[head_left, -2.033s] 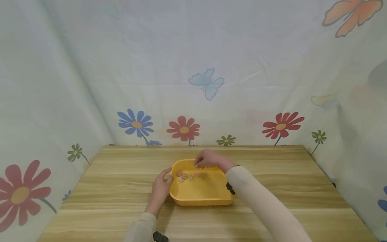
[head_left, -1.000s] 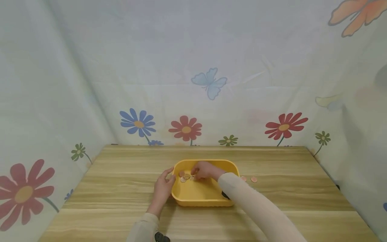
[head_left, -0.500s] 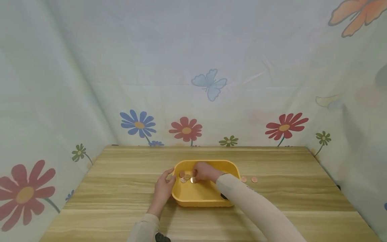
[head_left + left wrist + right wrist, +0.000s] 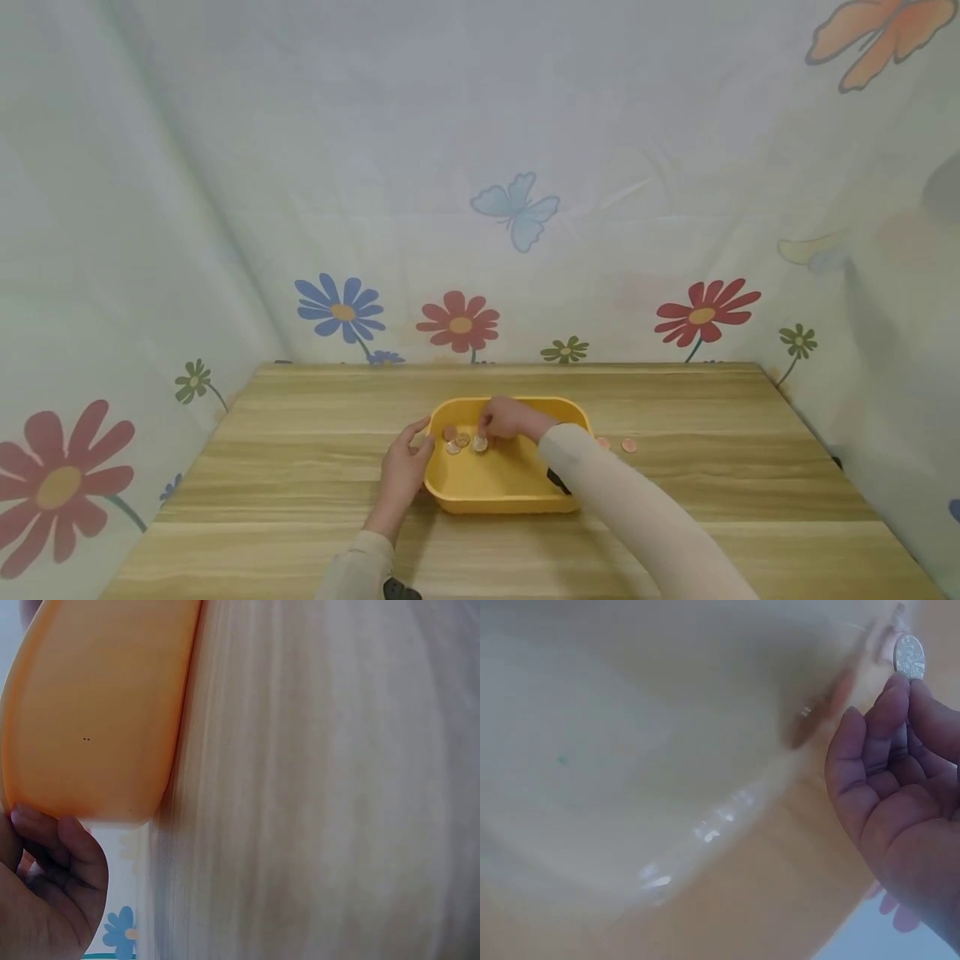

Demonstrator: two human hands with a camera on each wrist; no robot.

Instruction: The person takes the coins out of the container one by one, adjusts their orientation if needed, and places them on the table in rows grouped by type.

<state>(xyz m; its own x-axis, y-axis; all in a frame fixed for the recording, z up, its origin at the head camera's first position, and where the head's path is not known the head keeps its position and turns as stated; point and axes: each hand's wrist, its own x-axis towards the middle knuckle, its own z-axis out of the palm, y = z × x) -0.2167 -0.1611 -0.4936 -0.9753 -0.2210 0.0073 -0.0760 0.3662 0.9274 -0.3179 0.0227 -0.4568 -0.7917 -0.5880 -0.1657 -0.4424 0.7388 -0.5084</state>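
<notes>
My right hand [image 4: 507, 418] reaches into the yellow plastic tray [image 4: 502, 504] and pinches a silver-coloured coin [image 4: 909, 656] between thumb and fingertips. In the right wrist view this coin stands on edge above the tray floor. At the tray's left end my left hand [image 4: 402, 471] holds the rim; in the left wrist view its fingers [image 4: 84, 851] curl against the outer wall. Left of the pinched coin, on the tray floor, lie a copper coin [image 4: 449, 433], a gold-coloured coin [image 4: 462, 439] and a silver-coloured coin [image 4: 453, 447], close together.
Two copper coins, one nearer coin [image 4: 603, 443] and one farther right [image 4: 628, 446], lie on the wooden table [image 4: 720, 483] beside the tray. A flower-printed curtain [image 4: 600, 275] stands behind the table and on both sides.
My right hand went from above the tray's back rim down among the coins, then rose slightly with a silver-coloured coin in its fingers. The left hand keeps its place.
</notes>
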